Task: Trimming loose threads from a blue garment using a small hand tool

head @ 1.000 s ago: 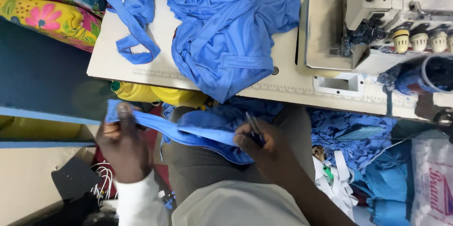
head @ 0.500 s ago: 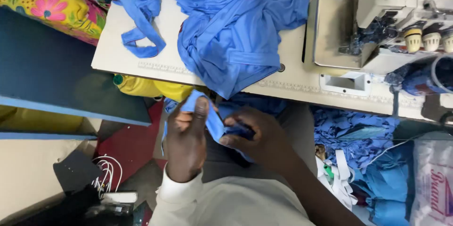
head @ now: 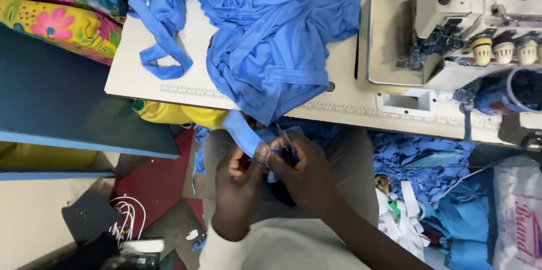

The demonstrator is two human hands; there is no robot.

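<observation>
a blue strip (head: 240,132) sits pinched over the lap between the left hand (head: 240,182) and the right hand (head: 302,171), whose grip also holds small snips (head: 284,137), below the surface (head: 350,109) piled with blue cloth (head: 271,38).

Bright, even light on the pale table (head: 169,86) — dimmer below its edge, with slight motion blur throughout.

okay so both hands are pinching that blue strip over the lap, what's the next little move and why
Probably snip at the pinch: the left hand holds the blue strip taut, while the right hand holds what looks like small snips right against it. Whether the blades are closed can't be seen.
</observation>
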